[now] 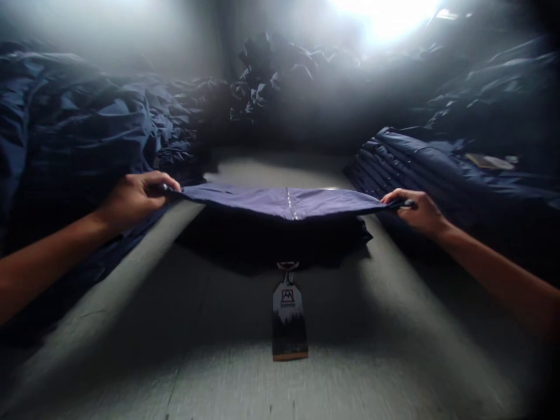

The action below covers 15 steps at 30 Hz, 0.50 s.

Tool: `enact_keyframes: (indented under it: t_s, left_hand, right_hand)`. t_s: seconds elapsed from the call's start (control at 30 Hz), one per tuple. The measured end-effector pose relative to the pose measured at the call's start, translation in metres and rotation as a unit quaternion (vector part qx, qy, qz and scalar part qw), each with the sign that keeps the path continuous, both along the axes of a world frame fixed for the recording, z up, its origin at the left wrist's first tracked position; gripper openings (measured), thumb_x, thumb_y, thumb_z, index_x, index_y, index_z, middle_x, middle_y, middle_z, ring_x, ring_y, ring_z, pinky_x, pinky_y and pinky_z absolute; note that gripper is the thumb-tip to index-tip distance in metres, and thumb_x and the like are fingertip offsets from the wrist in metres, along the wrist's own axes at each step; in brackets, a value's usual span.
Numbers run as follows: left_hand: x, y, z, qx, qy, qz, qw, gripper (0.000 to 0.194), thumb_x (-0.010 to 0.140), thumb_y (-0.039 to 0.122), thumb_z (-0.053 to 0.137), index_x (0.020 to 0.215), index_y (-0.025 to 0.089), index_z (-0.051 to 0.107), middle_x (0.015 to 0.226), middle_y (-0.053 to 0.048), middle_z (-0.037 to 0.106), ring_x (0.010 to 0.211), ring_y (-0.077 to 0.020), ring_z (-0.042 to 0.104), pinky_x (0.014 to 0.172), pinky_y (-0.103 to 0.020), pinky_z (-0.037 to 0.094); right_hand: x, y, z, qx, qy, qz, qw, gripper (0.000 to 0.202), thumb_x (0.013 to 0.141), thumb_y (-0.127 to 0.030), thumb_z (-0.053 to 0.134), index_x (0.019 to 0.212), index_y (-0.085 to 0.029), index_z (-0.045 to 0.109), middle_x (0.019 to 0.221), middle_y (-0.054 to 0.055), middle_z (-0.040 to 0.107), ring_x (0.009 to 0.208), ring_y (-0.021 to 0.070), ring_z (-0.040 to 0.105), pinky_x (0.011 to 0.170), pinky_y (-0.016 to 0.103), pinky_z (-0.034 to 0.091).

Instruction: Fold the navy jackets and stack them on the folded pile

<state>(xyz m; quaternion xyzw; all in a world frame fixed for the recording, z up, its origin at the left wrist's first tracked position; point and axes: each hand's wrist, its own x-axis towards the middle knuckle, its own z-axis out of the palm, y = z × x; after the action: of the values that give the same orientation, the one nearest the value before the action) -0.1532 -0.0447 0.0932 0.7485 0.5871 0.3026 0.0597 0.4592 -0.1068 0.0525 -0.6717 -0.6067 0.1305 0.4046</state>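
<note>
Clearly, my left hand (142,193) pinched one end of the garment (249,199) and my right hand (417,211) gripped the other, stretching it between them above the table (227,379). A zip (290,203) marked its middle. Below it showed a tag (290,326); whether that hung or lay flat, I couldn't tell. Dark clothes (91,111) were heaped leftward, a folded stack (406,160) rightward.
</note>
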Motion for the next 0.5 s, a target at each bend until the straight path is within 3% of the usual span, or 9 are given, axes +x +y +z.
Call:
enact_keyframes:
  t_s: [0.1,0.23,0.5]
  left_hand:
    - [-0.011,-0.014,-0.028,-0.029,0.024,-0.057,0.998,0.042,0.077,0.054,0.057,0.091,0.017,0.071,0.098,-0.002,0.071,0.092,-0.0175,0.062,0.086,-0.027,0.044]
    - [-0.017,-0.027,-0.051,-0.067,0.031,-0.046,0.996,0.034,0.075,0.05,0.057,0.089,0.02,0.069,0.1,-0.002,0.074,0.094,-0.0199,0.063,0.091,-0.03,0.045]
    - [-0.02,-0.049,-0.057,-0.057,0.0,-0.02,0.998,0.031,0.08,0.051,0.057,0.087,0.021,0.063,0.096,0.0,0.071,0.093,-0.0179,0.062,0.089,-0.026,0.044]
  right_hand:
    - [0.007,-0.02,-0.035,0.013,-0.084,0.14,0.986,0.036,0.066,-0.005,0.052,0.092,-0.018,0.074,0.108,0.005,0.077,0.101,0.0199,0.069,0.097,0.033,0.049]
    - [0.014,-0.031,-0.064,0.006,-0.07,0.159,0.985,0.034,0.066,-0.015,0.053,0.093,-0.019,0.072,0.111,0.007,0.077,0.112,0.0249,0.07,0.106,0.04,0.047]
    - [0.019,-0.047,-0.063,0.043,-0.053,0.149,0.986,0.026,0.073,-0.019,0.055,0.093,-0.027,0.069,0.114,0.008,0.075,0.111,0.0294,0.07,0.103,0.042,0.052]
